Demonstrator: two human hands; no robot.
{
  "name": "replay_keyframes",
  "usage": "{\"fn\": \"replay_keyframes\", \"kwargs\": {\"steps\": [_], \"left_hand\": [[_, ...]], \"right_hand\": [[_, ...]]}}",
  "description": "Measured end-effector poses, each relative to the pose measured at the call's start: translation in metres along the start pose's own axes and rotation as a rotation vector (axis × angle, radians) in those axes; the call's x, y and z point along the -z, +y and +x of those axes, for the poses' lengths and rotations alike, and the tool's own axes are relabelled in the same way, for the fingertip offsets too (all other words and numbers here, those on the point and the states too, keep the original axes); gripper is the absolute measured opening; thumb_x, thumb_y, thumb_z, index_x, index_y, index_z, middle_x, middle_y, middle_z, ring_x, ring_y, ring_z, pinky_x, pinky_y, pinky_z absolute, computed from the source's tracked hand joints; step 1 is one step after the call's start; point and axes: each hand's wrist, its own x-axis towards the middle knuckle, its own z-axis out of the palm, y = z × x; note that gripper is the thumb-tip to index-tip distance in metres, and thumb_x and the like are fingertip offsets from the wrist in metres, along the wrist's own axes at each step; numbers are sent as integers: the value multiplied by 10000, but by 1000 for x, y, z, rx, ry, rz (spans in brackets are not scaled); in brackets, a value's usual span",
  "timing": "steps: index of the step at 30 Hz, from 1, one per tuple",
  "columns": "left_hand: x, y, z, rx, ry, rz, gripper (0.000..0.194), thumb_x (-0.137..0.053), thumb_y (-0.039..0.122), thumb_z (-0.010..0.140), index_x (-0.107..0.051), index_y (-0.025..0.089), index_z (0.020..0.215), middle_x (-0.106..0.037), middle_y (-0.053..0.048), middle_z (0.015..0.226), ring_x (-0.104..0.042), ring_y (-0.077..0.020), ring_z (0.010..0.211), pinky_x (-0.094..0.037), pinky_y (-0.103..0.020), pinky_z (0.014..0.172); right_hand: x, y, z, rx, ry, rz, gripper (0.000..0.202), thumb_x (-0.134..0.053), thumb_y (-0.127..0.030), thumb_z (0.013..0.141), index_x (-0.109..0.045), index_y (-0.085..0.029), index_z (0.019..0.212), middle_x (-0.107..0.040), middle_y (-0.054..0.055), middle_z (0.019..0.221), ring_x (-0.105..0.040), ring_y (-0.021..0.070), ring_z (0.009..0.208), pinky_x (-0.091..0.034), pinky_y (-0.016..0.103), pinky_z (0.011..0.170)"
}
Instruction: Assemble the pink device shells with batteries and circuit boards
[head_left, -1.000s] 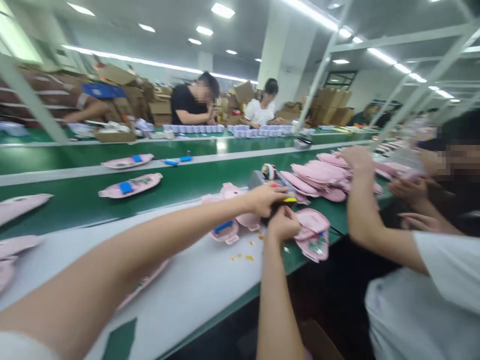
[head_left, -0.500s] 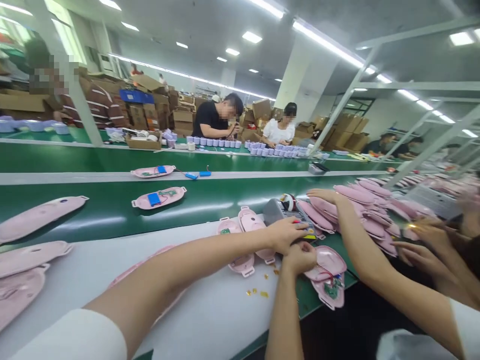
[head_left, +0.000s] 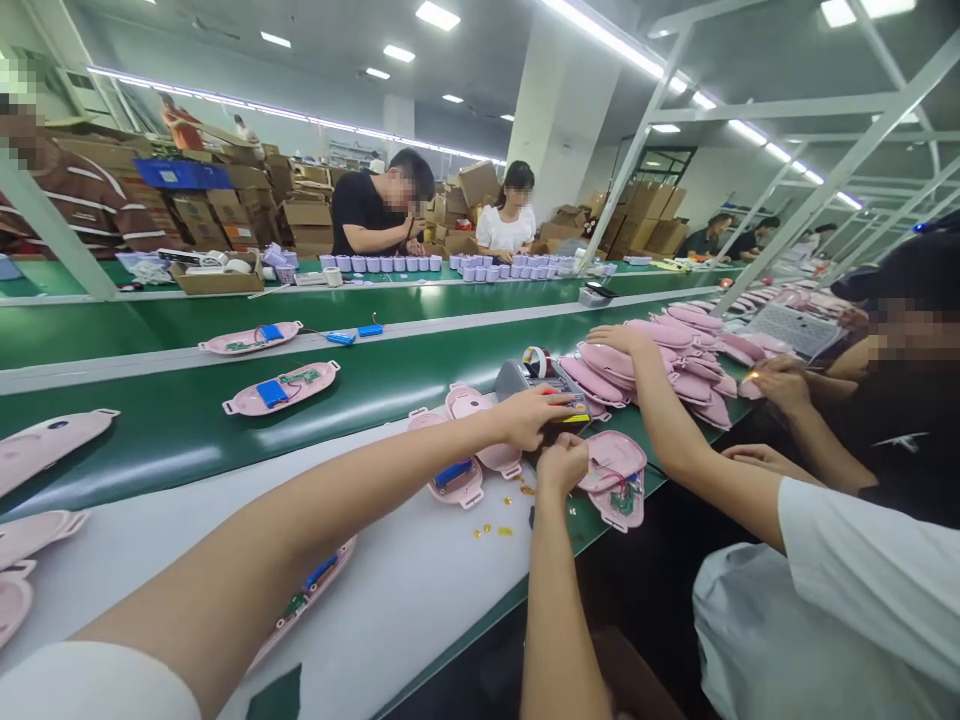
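Note:
My left hand (head_left: 534,417) reaches over the front of a grey tape dispenser (head_left: 517,378), its fingers stretched across the top near a yellow label. Just below it, my right hand (head_left: 561,464) is closed with the fingertips together; what they hold, if anything, is hidden. Right of that hand lies an opened pink shell (head_left: 619,455) with red wires and a green circuit board. More pink shells (head_left: 466,402) lie beneath and behind my left forearm, one with a blue battery (head_left: 452,474). Small yellow tape pieces (head_left: 505,531) are scattered on the white sheet (head_left: 420,570).
A co-worker's hand (head_left: 611,338) rests on a heap of pink shells (head_left: 679,365) at the right; that person's arm comes close to mine. Two more shells, one holding a battery (head_left: 271,393), lie on the green bench (head_left: 375,385). Rows of lilac cups (head_left: 382,264) stand across it.
The view has swung to the right and tilted slightly down, so everything sits further left and higher. My left hand stays at the dispenser, and my right hand stays closed below it.

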Motion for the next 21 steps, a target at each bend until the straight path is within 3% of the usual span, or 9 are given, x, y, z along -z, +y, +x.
{"fn": "replay_keyframes", "kwargs": {"steps": [3, 6, 9, 13, 17, 21], "left_hand": [[1, 1, 0, -13, 8, 2, 769, -608, 99, 680, -519, 134, 1443, -454, -154, 1526, -505, -351, 1264, -433, -476, 1092], [0, 0, 1, -35, 24, -4, 740, -579, 86, 698, -529, 139, 1435, -450, -154, 1528, -504, -341, 1276, -422, -486, 1105], [-1, -2, 3, -48, 43, -6, 749, -566, 70, 685, -528, 132, 1430, -449, -156, 1529, -491, -337, 1301, -420, -498, 1110], [-2, -5, 3, -41, 46, -7, 749, -566, 77, 680, -530, 150, 1425, -457, -143, 1526, -477, -341, 1321, -437, -522, 1092], [-1, -5, 4, -34, 42, -16, 735, -567, 87, 685, -541, 157, 1416, -466, -140, 1520, -491, -342, 1306, -443, -536, 1087], [-1, -3, 5, -29, 54, -31, 691, -574, 109, 710, -559, 143, 1400, -475, -158, 1509, -474, -336, 1328, -437, -534, 1098]], "right_hand": [[11, 8, -2, -153, 1, 46, 337, -390, -339, 991, -615, -151, 824, -642, 72, 647, -620, 203, 562, -478, 330, 605], [26, 13, -1, -197, -32, 99, 330, -473, -400, 929, -605, -168, 735, -670, 74, 653, -631, 207, 553, -472, 316, 595], [35, 17, 4, -219, -23, 139, 271, -613, -415, 831, -617, -161, 739, -685, 73, 672, -653, 210, 604, -492, 305, 626], [34, 17, 11, -227, 4, 193, 193, -715, -284, 711, -615, -150, 805, -710, 72, 737, -665, 197, 629, -513, 291, 638], [28, 8, 14, -186, 24, 244, 187, -634, -171, 740, -629, -137, 924, -733, 75, 824, -695, 183, 712, -538, 277, 698], [21, 1, 14, -126, 64, 215, 154, -647, -226, 777, -674, -129, 894, -734, 91, 861, -681, 185, 692, -535, 297, 722]]}}
